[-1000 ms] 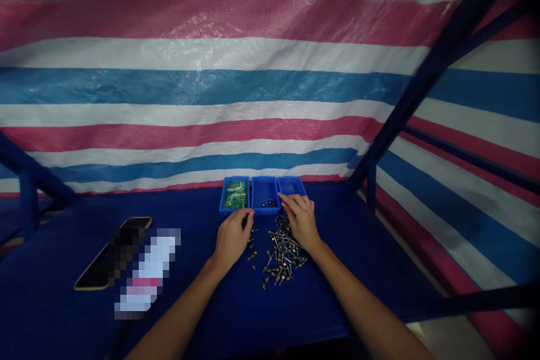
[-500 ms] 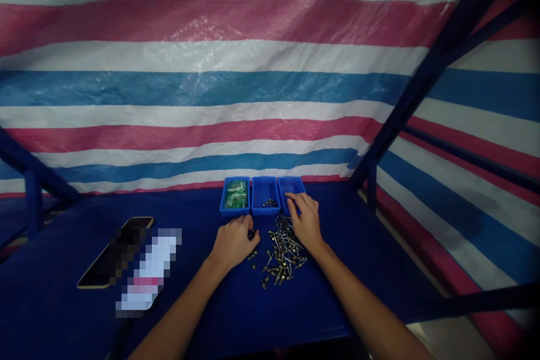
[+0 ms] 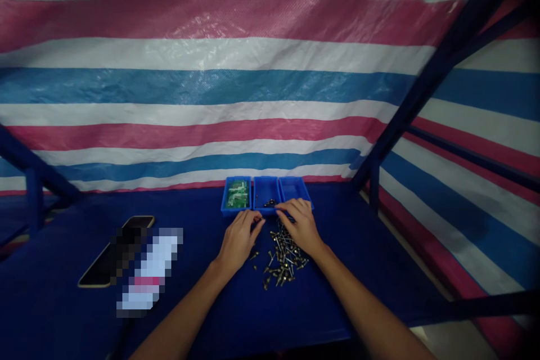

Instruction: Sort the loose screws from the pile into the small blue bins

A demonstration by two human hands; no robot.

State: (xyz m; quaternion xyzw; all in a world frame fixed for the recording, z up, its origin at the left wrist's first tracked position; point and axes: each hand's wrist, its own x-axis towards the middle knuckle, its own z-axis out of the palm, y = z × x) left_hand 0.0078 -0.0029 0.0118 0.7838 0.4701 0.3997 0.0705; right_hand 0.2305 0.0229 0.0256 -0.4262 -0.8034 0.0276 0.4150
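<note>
My left hand (image 3: 239,241) is just in front of the left and middle bins, thumb and fingers closed in a pinch. A small dark bit shows at its fingertips, too small to name. Facing it, my right hand (image 3: 300,228) reaches over the far end of a pile of small metal pins (image 3: 287,256) with brass-coloured ends and silver shanks. Its thumb and forefinger are nearly together beside the middle bin's front edge; what they hold, if anything, I cannot make out. A few loose brass-coloured pieces (image 3: 253,256) lie beside my left hand.
Three blue bins stand in a row: the left bin (image 3: 223,202) holds green pieces, the middle bin (image 3: 265,185) several small metal parts, and the right bin (image 3: 293,184) is partly covered by my hand. A phone (image 3: 99,267) and a blurred-out bright object (image 3: 147,273) lie left on the blue table (image 3: 202,320).
My left hand has moved slightly away from me and right, toward the bins. My right hand has come left from the right bin, so the fingertips of both hands are closer together.
</note>
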